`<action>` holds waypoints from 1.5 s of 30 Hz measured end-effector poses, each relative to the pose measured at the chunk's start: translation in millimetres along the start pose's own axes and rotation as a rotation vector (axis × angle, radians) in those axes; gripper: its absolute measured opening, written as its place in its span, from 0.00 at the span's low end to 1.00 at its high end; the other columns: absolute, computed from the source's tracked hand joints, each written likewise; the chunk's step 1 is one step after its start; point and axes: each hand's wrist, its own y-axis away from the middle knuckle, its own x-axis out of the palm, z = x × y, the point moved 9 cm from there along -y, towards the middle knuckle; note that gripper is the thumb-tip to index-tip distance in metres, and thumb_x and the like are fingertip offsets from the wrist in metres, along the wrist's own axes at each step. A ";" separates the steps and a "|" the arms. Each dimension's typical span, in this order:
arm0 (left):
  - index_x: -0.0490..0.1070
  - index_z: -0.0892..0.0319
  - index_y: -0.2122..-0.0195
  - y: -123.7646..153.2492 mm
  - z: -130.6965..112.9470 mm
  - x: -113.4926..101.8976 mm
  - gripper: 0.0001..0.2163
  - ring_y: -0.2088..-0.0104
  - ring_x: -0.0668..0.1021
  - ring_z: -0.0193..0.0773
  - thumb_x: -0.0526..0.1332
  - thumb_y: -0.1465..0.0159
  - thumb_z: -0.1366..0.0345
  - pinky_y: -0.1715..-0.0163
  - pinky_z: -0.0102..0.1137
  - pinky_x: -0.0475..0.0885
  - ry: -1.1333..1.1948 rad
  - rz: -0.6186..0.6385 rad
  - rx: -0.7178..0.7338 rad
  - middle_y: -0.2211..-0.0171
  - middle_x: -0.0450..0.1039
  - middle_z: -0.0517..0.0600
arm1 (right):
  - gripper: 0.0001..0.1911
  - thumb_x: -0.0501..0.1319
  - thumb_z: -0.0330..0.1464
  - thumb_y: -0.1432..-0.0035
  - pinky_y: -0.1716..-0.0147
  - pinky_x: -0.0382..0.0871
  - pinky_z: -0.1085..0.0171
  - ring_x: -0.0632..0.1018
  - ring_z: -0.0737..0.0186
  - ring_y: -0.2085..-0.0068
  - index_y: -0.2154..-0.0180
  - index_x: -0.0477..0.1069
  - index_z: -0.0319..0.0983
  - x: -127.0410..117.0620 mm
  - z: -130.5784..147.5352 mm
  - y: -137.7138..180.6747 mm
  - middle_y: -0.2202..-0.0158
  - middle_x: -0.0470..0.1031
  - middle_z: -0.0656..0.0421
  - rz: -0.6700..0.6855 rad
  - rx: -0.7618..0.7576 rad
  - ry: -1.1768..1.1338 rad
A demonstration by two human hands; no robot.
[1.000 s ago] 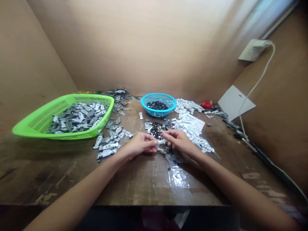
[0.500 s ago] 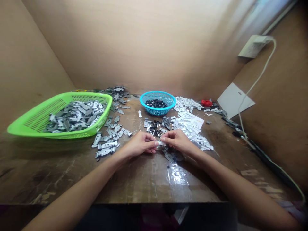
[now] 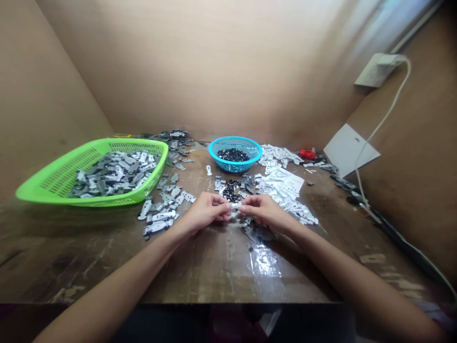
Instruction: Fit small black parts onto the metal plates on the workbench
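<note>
Between my two hands, in the middle of the table, is a small white flat piece [image 3: 235,206]. My left hand [image 3: 211,209] pinches its left end between thumb and fingers. The right end is pinched by my right hand [image 3: 262,209]. Just behind the hands lies a heap of small black parts [image 3: 231,190]. Grey flat pieces [image 3: 254,232] lie under and in front of my right hand. To its right spreads a pile of white flat pieces [image 3: 282,186]. What my curled fingers cover is hidden.
A green basket [image 3: 89,202] of grey and white pieces stands at left, with loose grey pieces [image 3: 174,190] beside it. Behind the hands is a blue basket [image 3: 235,167] of black parts. A red item [image 3: 307,154], a white card [image 3: 352,150] and a cable [image 3: 387,112] are at right.
Both hands keep hold of the white piece. The fingertips have drawn slightly apart, so more of the piece shows between them. The whole view has shifted a little.
</note>
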 end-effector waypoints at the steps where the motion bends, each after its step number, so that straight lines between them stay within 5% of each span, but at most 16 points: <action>1: 0.71 0.67 0.68 0.1 -0.8 -0.8 0.16 0.72 0.76 0.35 0.62 0.47 0.56 0.71 0.27 0.70 0.008 -0.008 0.004 0.72 0.74 0.56 | 0.20 0.61 0.45 0.52 0.88 0.50 0.73 0.59 0.76 0.85 0.64 0.70 0.35 3.2 -1.8 0.3 0.77 0.69 0.61 0.026 0.015 -0.024; 9: 0.71 0.66 0.68 1.6 -4.8 5.7 0.15 0.72 0.76 0.33 0.63 0.47 0.57 0.70 0.27 0.70 0.026 0.034 -0.006 0.72 0.74 0.55 | 0.16 0.62 0.42 0.53 0.90 0.48 0.74 0.59 0.78 0.86 0.72 0.68 0.34 13.0 -3.9 -0.8 0.78 0.69 0.61 0.051 0.019 -0.173; 24: 0.71 0.66 0.67 3.3 -4.6 8.4 0.17 0.70 0.76 0.35 0.62 0.47 0.54 0.69 0.28 0.70 0.036 0.074 0.010 0.70 0.74 0.55 | 0.16 0.60 0.43 0.50 0.87 0.49 0.74 0.59 0.76 0.84 0.71 0.66 0.35 9.7 -0.1 -1.8 0.78 0.68 0.62 0.018 -0.039 -0.222; 33: 0.70 0.66 0.64 1.2 -5.4 14.5 0.18 0.70 0.76 0.35 0.62 0.46 0.54 0.69 0.28 0.70 0.044 0.086 0.017 0.69 0.74 0.56 | 0.16 0.61 0.41 0.51 0.87 0.45 0.74 0.55 0.77 0.85 0.76 0.62 0.35 5.7 7.3 0.7 0.84 0.57 0.67 -0.075 -0.124 -0.261; 39: 0.69 0.66 0.62 4.2 -7.7 13.1 0.18 0.68 0.77 0.36 0.61 0.46 0.54 0.66 0.30 0.70 0.064 0.088 0.004 0.66 0.74 0.58 | 0.23 0.53 0.49 0.47 0.90 0.50 0.74 0.61 0.75 0.85 0.67 0.67 0.34 4.2 -2.7 -6.0 0.74 0.69 0.58 -0.051 -0.044 -0.238; 45: 0.70 0.65 0.62 4.7 -5.2 18.0 0.19 0.71 0.77 0.36 0.61 0.46 0.53 0.70 0.29 0.70 -0.028 0.122 0.016 0.68 0.74 0.57 | 0.17 0.57 0.44 0.47 0.83 0.54 0.73 0.61 0.74 0.82 0.73 0.66 0.35 1.8 11.6 -0.8 0.82 0.61 0.64 -0.108 -0.186 -0.003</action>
